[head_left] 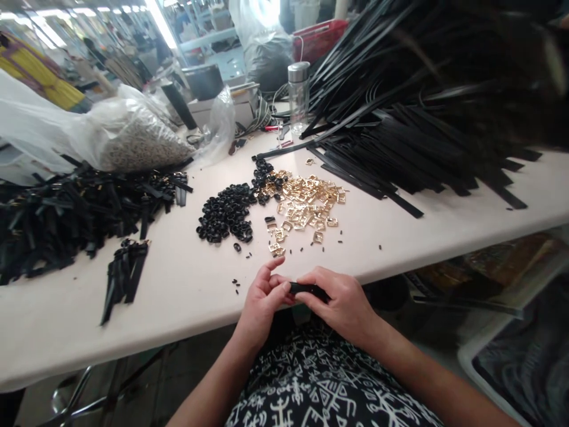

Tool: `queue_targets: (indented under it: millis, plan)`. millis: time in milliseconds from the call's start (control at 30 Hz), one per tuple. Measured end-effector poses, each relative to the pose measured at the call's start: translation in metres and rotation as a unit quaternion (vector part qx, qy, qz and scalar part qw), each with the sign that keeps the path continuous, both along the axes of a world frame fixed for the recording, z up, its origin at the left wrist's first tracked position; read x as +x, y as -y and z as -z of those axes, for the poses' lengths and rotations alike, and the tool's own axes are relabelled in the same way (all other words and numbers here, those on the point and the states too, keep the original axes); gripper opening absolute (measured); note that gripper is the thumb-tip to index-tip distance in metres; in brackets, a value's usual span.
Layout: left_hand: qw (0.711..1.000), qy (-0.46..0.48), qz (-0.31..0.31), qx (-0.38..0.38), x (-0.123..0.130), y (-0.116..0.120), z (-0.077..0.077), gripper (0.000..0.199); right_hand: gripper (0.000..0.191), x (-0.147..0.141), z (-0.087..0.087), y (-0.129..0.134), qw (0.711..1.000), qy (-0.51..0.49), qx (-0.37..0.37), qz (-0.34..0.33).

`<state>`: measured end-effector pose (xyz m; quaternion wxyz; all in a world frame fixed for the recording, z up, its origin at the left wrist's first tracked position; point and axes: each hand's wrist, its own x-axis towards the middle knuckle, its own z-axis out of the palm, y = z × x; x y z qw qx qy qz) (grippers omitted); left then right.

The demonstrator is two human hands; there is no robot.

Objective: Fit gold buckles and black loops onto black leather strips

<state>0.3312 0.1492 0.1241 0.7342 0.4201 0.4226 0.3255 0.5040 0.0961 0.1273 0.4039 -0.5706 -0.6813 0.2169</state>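
Observation:
At the table's front edge, both my hands grip one black strap (306,289). My left hand (265,296) pinches its left end between thumb and fingers, with the index finger raised. My right hand (342,296) is closed around the strap's other part, thumb below and fingers over it. Just beyond my hands lie gold buckles (306,201) in a loose pile. Left of them is a heap of small black loops (226,213). Several tiny black pieces (235,284) are scattered on the tabletop near my left hand.
Long black straps (377,154) lie stacked at the right. A pile of black straps with buckles (66,219) covers the left side, with a small bundle (124,273) in front. Farther back stand a glass bottle (299,98) and a plastic bag of small parts (133,133).

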Motion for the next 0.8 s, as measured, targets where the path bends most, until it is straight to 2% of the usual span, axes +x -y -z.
queue_targets:
  millis: [200,400,800]
  plan:
    - [1.0,-0.015,-0.003,0.018,-0.0022,-0.0021,-0.001,0.052,0.008,-0.0027,0.0018,-0.0021,0.999,0.028,0.036,-0.005]
    - [1.0,-0.01,0.011,0.027,-0.0053,-0.0034,0.0028,0.034,0.009,-0.0023,0.0028,-0.0047,0.997,0.052,0.053,-0.02]
    - [0.999,-0.016,0.01,0.04,-0.0043,-0.0011,-0.002,0.038,0.015,-0.0017,0.0036,-0.0065,0.995,0.069,0.069,-0.016]
